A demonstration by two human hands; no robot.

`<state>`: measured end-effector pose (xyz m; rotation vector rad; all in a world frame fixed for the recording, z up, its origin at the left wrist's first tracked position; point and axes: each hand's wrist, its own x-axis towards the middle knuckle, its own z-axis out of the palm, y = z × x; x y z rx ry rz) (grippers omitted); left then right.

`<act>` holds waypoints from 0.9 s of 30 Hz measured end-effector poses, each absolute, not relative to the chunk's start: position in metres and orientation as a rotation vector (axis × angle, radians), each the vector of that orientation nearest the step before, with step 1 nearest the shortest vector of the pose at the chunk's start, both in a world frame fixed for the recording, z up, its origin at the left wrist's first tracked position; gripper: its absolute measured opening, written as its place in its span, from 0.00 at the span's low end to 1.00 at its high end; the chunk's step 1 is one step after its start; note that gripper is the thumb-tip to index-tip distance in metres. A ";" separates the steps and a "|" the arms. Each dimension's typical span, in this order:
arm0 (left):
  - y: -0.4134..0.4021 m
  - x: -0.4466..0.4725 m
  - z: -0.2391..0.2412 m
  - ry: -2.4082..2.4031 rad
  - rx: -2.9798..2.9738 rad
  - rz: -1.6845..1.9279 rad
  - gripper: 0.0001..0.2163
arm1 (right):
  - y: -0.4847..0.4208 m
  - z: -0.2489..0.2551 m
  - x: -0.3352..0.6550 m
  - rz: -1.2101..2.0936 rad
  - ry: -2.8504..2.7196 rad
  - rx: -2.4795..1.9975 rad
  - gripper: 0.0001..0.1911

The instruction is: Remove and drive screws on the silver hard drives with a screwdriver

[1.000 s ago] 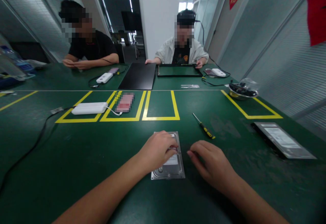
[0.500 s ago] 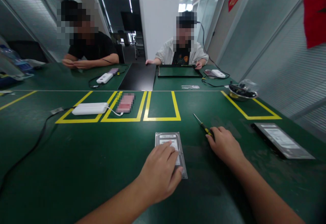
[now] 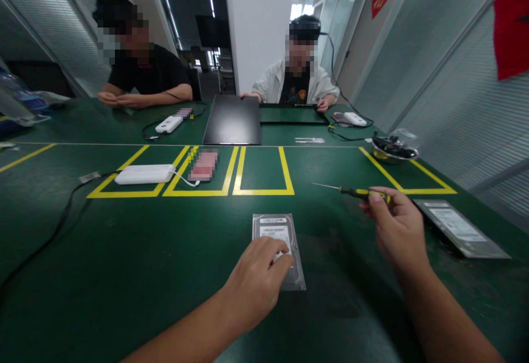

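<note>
A silver hard drive (image 3: 275, 228) lies flat on the green table (image 3: 124, 253) in front of me. My left hand (image 3: 256, 280) rests on its near end, fingers curled and pressing down on it. My right hand (image 3: 397, 231) is raised to the right of the drive and pinches a small yellow-and-black screwdriver (image 3: 351, 191) by its handle. The thin shaft points left, level above the table.
A second drive in a sleeve (image 3: 460, 226) lies at the right. A metal bowl (image 3: 392, 151) stands further back. A white power bank (image 3: 144, 174) with cable and a phone (image 3: 202, 166) sit in yellow-taped boxes. Two other people sit across the table with panels (image 3: 233, 120).
My right hand reached to the screwdriver, picked it up off the table and lifted it to the right. My left hand slid back to the drive's near end.
</note>
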<state>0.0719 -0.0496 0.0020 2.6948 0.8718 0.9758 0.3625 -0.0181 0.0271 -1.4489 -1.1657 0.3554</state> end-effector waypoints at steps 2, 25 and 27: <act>-0.050 0.072 -0.001 0.849 2.689 1.009 0.12 | -0.019 0.029 0.359 0.481 -1.070 -1.291 0.22; -0.052 0.076 0.005 0.883 2.753 0.538 0.07 | -0.051 0.027 0.309 0.264 -1.332 -1.111 0.19; -0.052 0.076 0.005 0.894 2.738 0.508 0.07 | -0.050 0.025 0.307 0.241 -1.363 -1.092 0.19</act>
